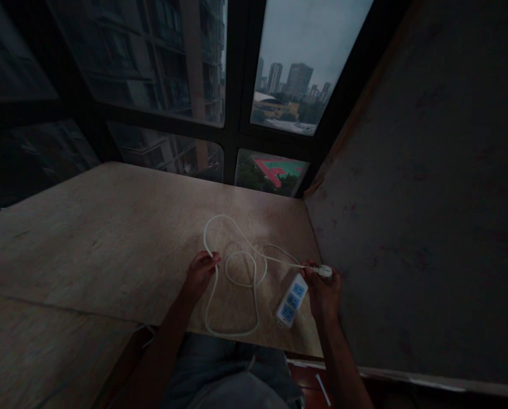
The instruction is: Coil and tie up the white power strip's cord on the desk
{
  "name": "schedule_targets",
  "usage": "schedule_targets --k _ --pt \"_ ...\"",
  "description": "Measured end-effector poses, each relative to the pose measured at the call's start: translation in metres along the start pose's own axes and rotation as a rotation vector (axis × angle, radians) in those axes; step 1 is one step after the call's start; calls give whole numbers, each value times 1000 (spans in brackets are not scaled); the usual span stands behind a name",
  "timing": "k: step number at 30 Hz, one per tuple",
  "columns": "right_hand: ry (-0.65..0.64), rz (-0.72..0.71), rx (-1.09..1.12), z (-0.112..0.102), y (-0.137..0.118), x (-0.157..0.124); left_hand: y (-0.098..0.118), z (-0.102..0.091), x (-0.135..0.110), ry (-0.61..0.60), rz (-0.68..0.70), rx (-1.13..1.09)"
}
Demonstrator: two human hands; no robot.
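A white power strip [292,301] with blue socket faces lies at an angle on the tabletop, just left of my right wrist. Its white cord [232,334] runs in loose loops across the surface between my hands. The fingers of my left hand [201,271] pinch the cord at the left side of the big loop. In my right hand [324,287] is the white plug [323,271] at the cord's end, held between thumb and fingers beyond the power strip. Part of the cord near the plug is hidden by my fingers.
The pale wood-toned tabletop [121,227] reaches back to dark-framed windows [236,85]. A patterned wall [407,216] stands close on the right, beside my right arm. The table's front edge is at my lap [236,369]. A reddish floor [307,378] shows below.
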State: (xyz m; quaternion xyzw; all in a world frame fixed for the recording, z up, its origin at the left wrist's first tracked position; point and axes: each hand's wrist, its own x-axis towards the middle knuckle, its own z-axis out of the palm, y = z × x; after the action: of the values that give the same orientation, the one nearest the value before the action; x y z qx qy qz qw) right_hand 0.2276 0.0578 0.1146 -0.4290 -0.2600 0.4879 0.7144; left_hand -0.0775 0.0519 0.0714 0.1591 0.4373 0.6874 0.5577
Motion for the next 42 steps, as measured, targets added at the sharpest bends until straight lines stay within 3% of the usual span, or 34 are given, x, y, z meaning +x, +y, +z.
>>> schedule_targets --k 7,13,18,24,31,36,42 --pt "90 -39 -22 -6 5 2 -13 -13 3 22 28 256" --pt "66 3 -1 -2 6 -2 -14 -3 -3 30 -70 343" --pt "69 69 176 -1 7 -3 -14 1 -1 79 -89 439" --pt "90 167 408 -9 15 4 -12 10 -8 -90 -69 396" --pt "-44 262 435 -7 31 -9 -11 24 -12 -32 -71 317" --pt "-33 414 509 0 36 -32 -12 40 -16 -28 -178 219" --pt "-333 584 687 12 22 -46 -14 54 -26 -164 -291 128"
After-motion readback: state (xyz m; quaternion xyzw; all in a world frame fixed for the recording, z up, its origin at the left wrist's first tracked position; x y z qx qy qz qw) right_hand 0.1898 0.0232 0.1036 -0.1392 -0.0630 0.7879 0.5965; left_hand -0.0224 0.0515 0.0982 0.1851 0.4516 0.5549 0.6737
